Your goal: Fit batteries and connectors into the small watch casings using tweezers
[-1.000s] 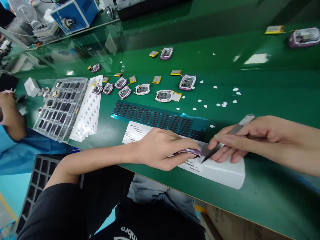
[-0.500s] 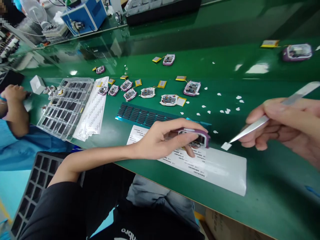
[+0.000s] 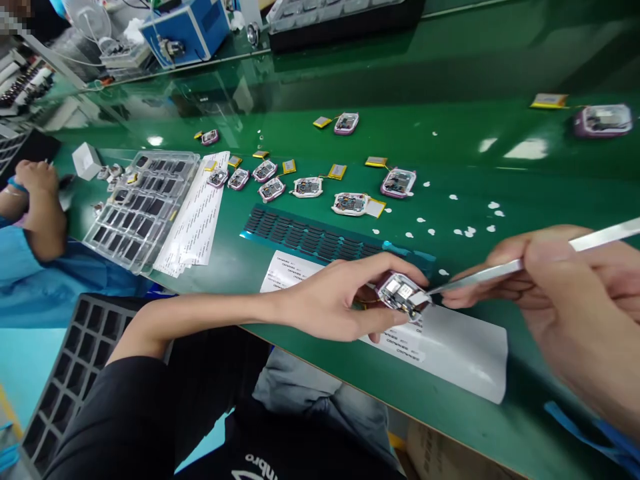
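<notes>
My left hand (image 3: 345, 297) grips a small purple-edged watch case (image 3: 400, 293) by its sides, its inner circuit board facing up. In my right hand (image 3: 555, 280) a pair of metal tweezers (image 3: 505, 270) is pinched, the tips reaching the right part of the case. A small white sticker (image 3: 419, 298) lies at the tips, over the board; whether it is stuck down I cannot tell. Below both hands is a white printed sheet (image 3: 465, 350). Just behind my left hand lies a strip of black adhesive pieces (image 3: 300, 233).
Several open watch cases (image 3: 399, 182) with yellow-edged batteries (image 3: 337, 172) lie across the green bench (image 3: 280, 87). White round tabs (image 3: 470, 232) are scattered at right. A clear tray (image 3: 143, 207) and printed sheets (image 3: 197, 227) stand left, near another person's hand (image 3: 37, 180).
The tweezers have moved left with the white sticker, from beside the case onto it. My left hand has tilted the case so that its board faces up.
</notes>
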Available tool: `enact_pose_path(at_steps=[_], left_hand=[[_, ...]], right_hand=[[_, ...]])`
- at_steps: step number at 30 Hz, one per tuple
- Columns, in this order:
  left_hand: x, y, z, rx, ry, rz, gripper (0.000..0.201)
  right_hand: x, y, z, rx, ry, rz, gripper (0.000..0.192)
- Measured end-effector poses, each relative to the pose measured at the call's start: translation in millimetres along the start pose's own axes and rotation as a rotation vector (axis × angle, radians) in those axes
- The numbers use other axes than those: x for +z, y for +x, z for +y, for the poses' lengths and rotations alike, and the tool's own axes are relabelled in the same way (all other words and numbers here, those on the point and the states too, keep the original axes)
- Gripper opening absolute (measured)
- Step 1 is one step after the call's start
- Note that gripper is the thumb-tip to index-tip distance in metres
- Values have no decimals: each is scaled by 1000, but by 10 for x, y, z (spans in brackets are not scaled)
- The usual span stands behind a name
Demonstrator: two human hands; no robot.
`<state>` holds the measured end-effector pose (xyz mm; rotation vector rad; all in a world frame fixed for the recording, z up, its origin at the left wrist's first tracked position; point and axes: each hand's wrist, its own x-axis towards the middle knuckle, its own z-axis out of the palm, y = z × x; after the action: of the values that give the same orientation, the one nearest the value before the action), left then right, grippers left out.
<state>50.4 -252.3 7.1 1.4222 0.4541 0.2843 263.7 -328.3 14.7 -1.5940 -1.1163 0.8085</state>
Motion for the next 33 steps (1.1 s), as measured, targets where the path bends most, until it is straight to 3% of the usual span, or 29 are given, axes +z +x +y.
enact_pose_path(at_steps=[5, 12, 33], left_hand=[[35, -6, -81, -13, -57, -29, 46], [1, -17, -99, 0, -61, -63, 60], [-9, -27, -37, -34, -2, -80, 69]], right_hand=[[54, -61, -19, 48, 21, -52, 45], [53, -64, -55, 43, -6, -10, 44], [34, -85, -44, 33, -36, -56, 46]])
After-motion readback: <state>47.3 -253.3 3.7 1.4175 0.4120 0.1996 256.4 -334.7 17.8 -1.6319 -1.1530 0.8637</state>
